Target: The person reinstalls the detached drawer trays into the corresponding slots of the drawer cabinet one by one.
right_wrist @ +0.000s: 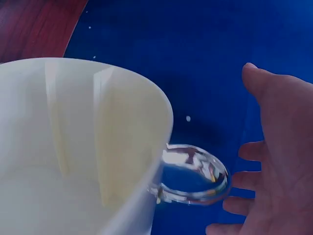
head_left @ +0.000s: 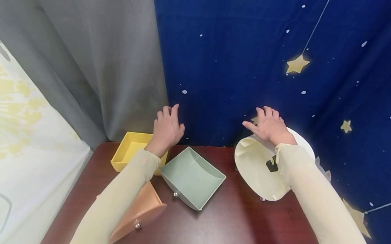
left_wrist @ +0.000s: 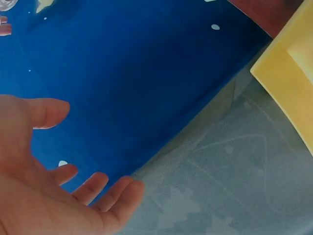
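My left hand [head_left: 169, 130] is raised past the far edge of the table, fingers loosely bent and holding nothing. Beneath its wrist lie a yellow tray [head_left: 116, 163] and a grey-green drawer [head_left: 192, 179] with a small round knob. My right hand [head_left: 269, 126] reaches over the top of a white, rounded container [head_left: 253, 163] with inner dividers. In the right wrist view a shiny ring handle [right_wrist: 222, 188] sticks out from that container [right_wrist: 132, 127], and the fingers are right beside it, spread and gripping nothing. A black patch [head_left: 272, 166] shows inside the container, partly behind the sleeve.
An orange drawer [head_left: 144, 207] with a metal knob lies at the near left, partly hidden by the left sleeve. The dark red table [head_left: 223, 226] ends at a grey curtain [head_left: 128, 78] and a blue star-patterned curtain [head_left: 218, 71]. A white patterned cloth [head_left: 21, 146] hangs at the left.
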Demonstrator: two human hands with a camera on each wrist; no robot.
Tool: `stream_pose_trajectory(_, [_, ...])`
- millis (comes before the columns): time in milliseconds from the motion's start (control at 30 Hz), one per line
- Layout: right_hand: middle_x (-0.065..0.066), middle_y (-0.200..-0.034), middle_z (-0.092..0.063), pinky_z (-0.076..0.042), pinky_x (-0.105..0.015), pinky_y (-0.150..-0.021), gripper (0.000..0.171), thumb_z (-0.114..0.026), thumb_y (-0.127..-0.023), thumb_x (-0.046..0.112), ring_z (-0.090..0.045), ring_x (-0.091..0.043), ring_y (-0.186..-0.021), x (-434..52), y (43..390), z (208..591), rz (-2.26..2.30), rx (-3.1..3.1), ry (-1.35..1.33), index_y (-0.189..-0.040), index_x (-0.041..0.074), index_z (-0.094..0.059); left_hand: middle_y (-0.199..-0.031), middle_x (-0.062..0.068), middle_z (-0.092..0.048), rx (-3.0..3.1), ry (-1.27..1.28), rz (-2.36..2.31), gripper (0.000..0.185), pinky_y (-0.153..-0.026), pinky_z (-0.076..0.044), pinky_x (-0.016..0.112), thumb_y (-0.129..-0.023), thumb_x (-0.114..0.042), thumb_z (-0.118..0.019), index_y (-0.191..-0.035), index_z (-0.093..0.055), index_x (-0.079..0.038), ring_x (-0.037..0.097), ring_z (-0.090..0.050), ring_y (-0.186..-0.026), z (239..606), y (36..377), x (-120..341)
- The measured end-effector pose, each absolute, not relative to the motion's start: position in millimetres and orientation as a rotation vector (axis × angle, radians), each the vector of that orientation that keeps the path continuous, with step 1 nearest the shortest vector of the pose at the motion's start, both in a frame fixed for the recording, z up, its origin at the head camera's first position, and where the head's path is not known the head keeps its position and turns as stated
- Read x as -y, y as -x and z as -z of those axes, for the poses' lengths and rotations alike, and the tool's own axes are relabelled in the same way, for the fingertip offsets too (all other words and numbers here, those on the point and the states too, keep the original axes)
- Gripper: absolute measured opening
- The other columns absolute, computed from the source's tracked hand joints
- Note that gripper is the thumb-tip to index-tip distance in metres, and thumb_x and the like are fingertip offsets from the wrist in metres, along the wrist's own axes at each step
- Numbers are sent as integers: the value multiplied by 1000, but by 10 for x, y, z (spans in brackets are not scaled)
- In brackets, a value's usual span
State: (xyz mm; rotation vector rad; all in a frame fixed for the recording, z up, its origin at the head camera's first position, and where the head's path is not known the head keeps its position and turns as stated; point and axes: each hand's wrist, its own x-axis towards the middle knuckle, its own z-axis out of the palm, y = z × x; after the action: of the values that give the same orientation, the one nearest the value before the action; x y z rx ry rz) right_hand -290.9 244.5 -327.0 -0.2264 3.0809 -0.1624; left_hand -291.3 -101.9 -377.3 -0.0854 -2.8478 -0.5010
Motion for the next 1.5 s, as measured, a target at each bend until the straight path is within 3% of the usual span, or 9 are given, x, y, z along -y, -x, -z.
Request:
stream_pose_trajectory(167, [-32, -165, -10, -28, -72, -115, 93, -35, -101, 68, -15, -56, -147, -2573, 2885, 3214, 210, -3048, 182, -161, -1, -14, -149, 21, -38, 2836, 91, 542, 73, -95, -52, 51, -97, -31, -61, -159, -25, -16, 39, -48, -120, 3793, 2845, 1019])
stream_pose_trajectory(367, [-34, -164, -6, -27, -74, -114, 97, -29, -100, 72, -14, -56, -144, -2753, 2869, 3122, 264, -2994, 106, -161, -2, -11, -138, 24, -46, 2833, 107, 544, 63, -90, -53, 52, -97, -28, -61, -150, -35, -6, 39, -52, -113, 3784, 2738, 1069])
stream_pose_trajectory(567, [-37, -162, -6, -22, -76, -113, 97, -25, -101, 72, -14, -59, -143, -2871, 2872, 3106, 336, -2937, 32, -160, -4, -12, -113, 21, -56, 2962, 128, 531, 39, -86, -53, 52, -97, -29, -59, -120, -51, 2, 39, -57, -102, 3881, 2539, 1237])
stream_pose_trajectory(733, [-41, -158, -8, -19, -74, -115, 96, -26, -102, 70, -15, -60, -141, -2995, 2860, 3162, 395, -2922, 11, -158, -7, -14, -103, 17, -61, 3056, 166, 544, 30, -82, -55, 47, -97, -28, -56, -107, -58, 0, 33, -60, -91, 3976, 2412, 1414])
stream_pose_trajectory(867, [-43, -157, -9, -17, -74, -115, 91, -25, -105, 64, -15, -63, -140, -3136, 2816, 3229, 405, -2918, 10, -157, -9, -13, -83, 10, -57, 3110, 198, 583, 29, -60, -46, 37, -97, -28, -55, -77, -58, -7, 24, -53, -69, 4067, 2329, 1501])
stream_pose_trajectory(967, [-45, -156, -11, -17, -73, -115, 90, -25, -106, 62, -16, -65, -139, -3238, 2788, 3281, 394, -2923, 7, -156, -12, -14, -71, 6, -48, 3157, 195, 604, 38, -54, -36, 32, -97, -28, -53, -63, -49, -12, 22, -45, -60, 4132, 2265, 1527])
stream_pose_trajectory(1167, [-46, -155, -12, -18, -75, -113, 96, -22, -103, 68, -17, -65, -137, -3430, 2728, 3337, 384, -2909, -59, -156, -12, -12, -67, 6, -48, 3197, 197, 554, 33, -62, -39, 33, -97, -26, -54, -67, -52, -10, 22, -47, -64, 4262, 2172, 1588])
stream_pose_trajectory(1433, [-46, -155, -9, -17, -76, -113, 100, -16, -101, 71, -12, -68, -139, -3637, 2652, 3420, 471, -2875, -101, -157, -12, -7, -82, 9, -62, 3237, 156, 607, 27, -69, -50, 37, -95, -29, -62, -87, -65, -3, 23, -57, -74, 4481, 2032, 1687])
stream_pose_trajectory(1500, [-46, -156, -7, -16, -77, -114, 101, -15, -100, 72, -10, -68, -141, -3668, 2632, 3448, 503, -2859, -126, -157, -11, -5, -81, 9, -62, 3241, 157, 624, 28, -67, -49, 37, -93, -30, -63, -84, -65, -4, 22, -57, -73, 4524, 1988, 1696])
